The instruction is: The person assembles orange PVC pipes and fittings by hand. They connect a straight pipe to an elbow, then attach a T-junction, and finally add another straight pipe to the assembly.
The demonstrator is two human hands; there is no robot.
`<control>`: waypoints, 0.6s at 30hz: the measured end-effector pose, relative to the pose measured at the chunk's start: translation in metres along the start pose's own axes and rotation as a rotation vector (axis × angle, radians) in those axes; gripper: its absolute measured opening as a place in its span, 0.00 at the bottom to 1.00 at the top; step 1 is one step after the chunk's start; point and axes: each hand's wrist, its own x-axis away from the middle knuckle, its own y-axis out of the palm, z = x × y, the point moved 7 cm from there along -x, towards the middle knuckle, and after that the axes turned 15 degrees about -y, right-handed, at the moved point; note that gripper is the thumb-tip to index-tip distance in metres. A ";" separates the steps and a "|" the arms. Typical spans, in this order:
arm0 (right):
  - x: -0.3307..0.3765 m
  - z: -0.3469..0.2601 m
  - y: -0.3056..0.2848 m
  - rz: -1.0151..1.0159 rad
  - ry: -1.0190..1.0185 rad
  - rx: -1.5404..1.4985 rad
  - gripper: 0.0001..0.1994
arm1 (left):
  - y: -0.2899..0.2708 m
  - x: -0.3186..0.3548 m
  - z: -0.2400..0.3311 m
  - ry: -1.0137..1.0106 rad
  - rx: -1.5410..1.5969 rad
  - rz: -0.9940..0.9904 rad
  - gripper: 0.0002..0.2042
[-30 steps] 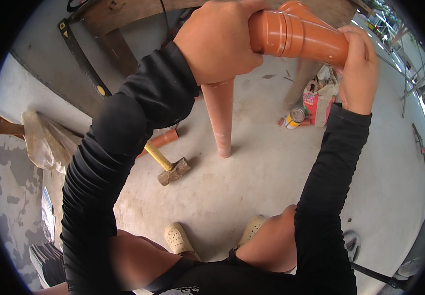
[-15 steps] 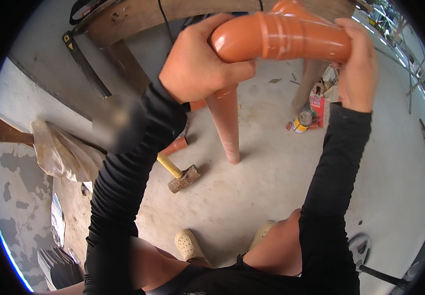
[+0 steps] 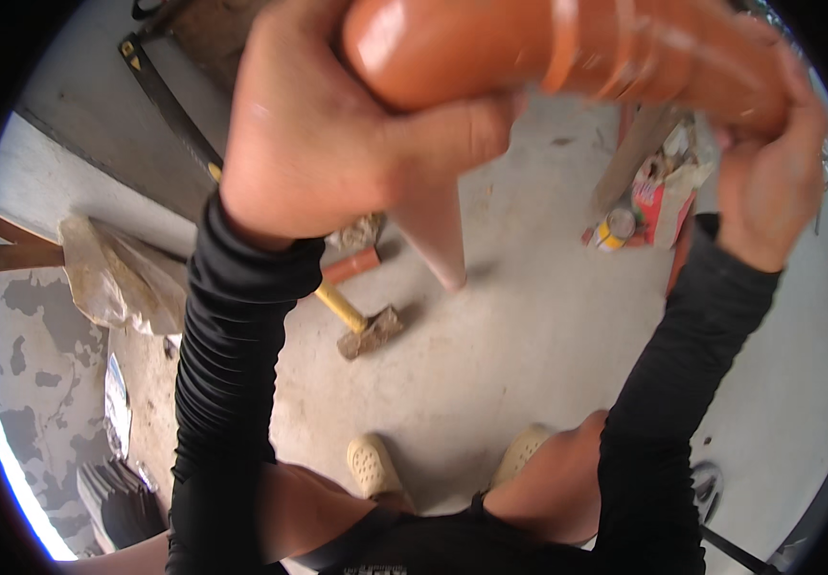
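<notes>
Grey floor (image 3: 490,364); orange pipe fitting (image 3: 490,53) raised above it | left hand (image 3: 318,144) grasping left end; right hand (image 3: 778,182) grasping right end | step: apparently two-handed handling; next: likely needs even support

Smooth, glossy plastic forms the orange pipe fitting (image 3: 490,57) between the left hand (image 3: 328,144) and right hand (image 3: 773,187). Below the left hand, the hammer head (image 3: 371,333) is rough, dull metal; farther left, the sheeting (image 3: 112,278) looks like crumpled, filmy plastic. Matt, ribbed-looking cloth sleeves (image 3: 232,355) meet both wrists.
</notes>
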 end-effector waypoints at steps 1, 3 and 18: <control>-0.001 0.006 0.005 -0.067 0.001 -0.030 0.18 | 0.000 0.000 0.002 0.022 0.027 -0.037 0.22; 0.006 0.035 0.010 -0.106 0.182 -0.098 0.19 | 0.009 -0.021 -0.022 -0.121 -0.075 -0.031 0.22; 0.010 0.041 0.010 -0.188 0.172 -0.066 0.25 | 0.012 -0.041 -0.055 -0.123 0.360 -0.091 0.35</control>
